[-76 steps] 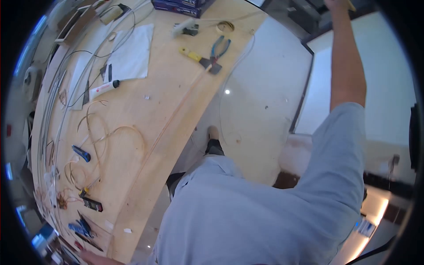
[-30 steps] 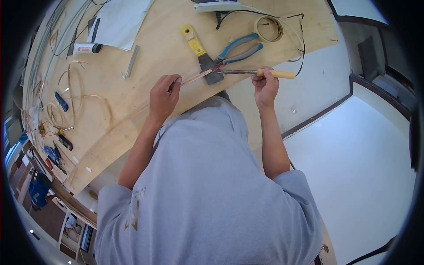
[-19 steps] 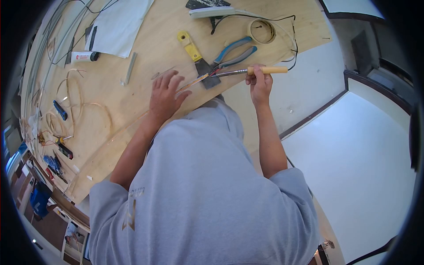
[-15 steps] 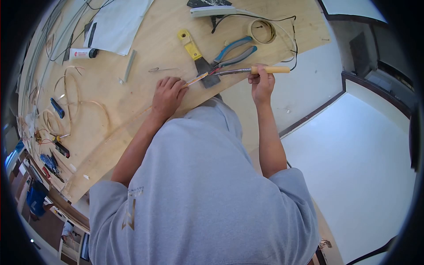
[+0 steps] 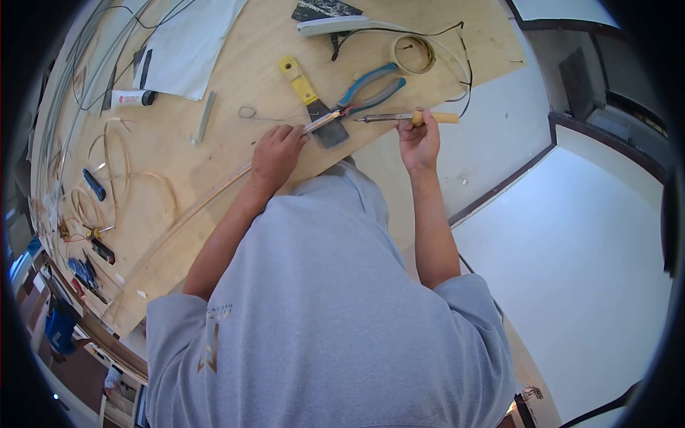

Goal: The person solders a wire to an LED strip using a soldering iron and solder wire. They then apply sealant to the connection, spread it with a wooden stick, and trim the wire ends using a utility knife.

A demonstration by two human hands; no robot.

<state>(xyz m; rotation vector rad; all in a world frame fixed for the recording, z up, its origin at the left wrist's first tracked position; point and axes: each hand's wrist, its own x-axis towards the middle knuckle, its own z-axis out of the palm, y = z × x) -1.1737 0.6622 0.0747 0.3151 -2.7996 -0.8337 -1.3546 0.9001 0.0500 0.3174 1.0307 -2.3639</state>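
Note:
My left hand [image 5: 275, 158] is closed on a thin light strip [image 5: 323, 122], whose end lies across the dark blade of a yellow-handled scraper [image 5: 300, 82]. Short red wires show at the strip's end. My right hand [image 5: 419, 143] holds a soldering iron [image 5: 434, 118] by its yellow handle. The iron's tip points left, a little right of the strip's end and apart from it. Blue-grey pliers [image 5: 367, 87] lie just beyond the strip's end. A thin bent wire [image 5: 247, 113] is on the table beyond my left hand.
On the wooden table [image 5: 235, 57] are a tape roll [image 5: 414, 54], a white bar-shaped device [image 5: 332, 26] with cables, white paper [image 5: 191, 50], a tube [image 5: 130, 98] and a blue cutter [image 5: 93, 184]. Coiled strips and small tools lie at the far left.
The soldering iron has moved right, away from the strip's end, with my right hand. The view has shifted slightly. My left hand still holds the strip.

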